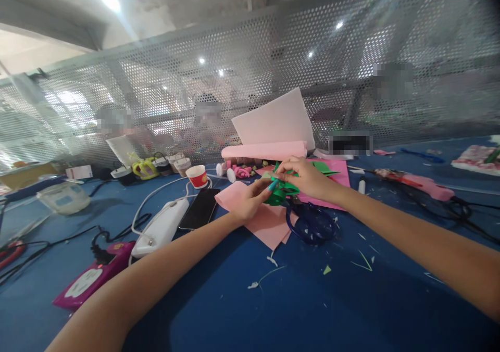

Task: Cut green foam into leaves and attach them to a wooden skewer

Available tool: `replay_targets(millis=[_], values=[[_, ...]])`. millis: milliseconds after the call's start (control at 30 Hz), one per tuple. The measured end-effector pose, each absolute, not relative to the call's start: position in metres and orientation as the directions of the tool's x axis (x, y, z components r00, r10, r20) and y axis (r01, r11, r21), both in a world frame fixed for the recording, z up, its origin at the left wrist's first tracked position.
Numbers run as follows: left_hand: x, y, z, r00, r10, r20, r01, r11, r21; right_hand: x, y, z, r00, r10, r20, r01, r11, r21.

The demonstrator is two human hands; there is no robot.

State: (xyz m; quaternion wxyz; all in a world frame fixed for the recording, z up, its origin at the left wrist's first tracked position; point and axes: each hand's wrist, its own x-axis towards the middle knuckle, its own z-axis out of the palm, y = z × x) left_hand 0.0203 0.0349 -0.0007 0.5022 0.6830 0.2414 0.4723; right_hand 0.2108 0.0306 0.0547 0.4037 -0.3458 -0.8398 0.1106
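My left hand (250, 202) is closed, its fingertips pinching a bunch of bright green cut pieces (278, 196), thin and sheet-like. From the other side my right hand (307, 177) grips the same green pieces, with fingers bent over them. Something teal shows at the left fingertips; I cannot tell what it is. Below the hands lie light pink sheets (269, 224), and a brighter pink sheet (344, 172) extends behind the right wrist. Scissors with dark blue handles (312, 224) rest just beneath my right hand, their blades hidden.
Left of my hands lie a black phone (200, 209), a white power bank (162, 227) with a cable, and a red paper cup (196, 176). A magenta device (94, 276) sits nearer. A pink glue gun (420, 183) lies right. Green scraps (327, 270) dot the blue table.
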Motion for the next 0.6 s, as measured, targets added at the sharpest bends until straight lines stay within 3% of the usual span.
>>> replay_targets(millis=[200, 333, 600], values=[[0.021, 0.034, -0.003, 0.481, 0.791, 0.379, -0.182, -0.332, 0.925, 0.210, 0.031, 0.049, -0.422, 0.662, 0.620, 0.454, 0.746, -0.488], [0.022, 0.039, -0.006, 0.451, 0.779, 0.436, -0.180, -0.399, 0.899, 0.211, 0.030, 0.050, -0.436, 0.647, 0.626, 0.437, 0.760, -0.481], [0.020, 0.049, -0.010, 0.425, 0.752, 0.504, -0.163, -0.484, 0.859, 0.212, 0.032, 0.049, -0.468, 0.550, 0.691, 0.511, 0.807, -0.296]])
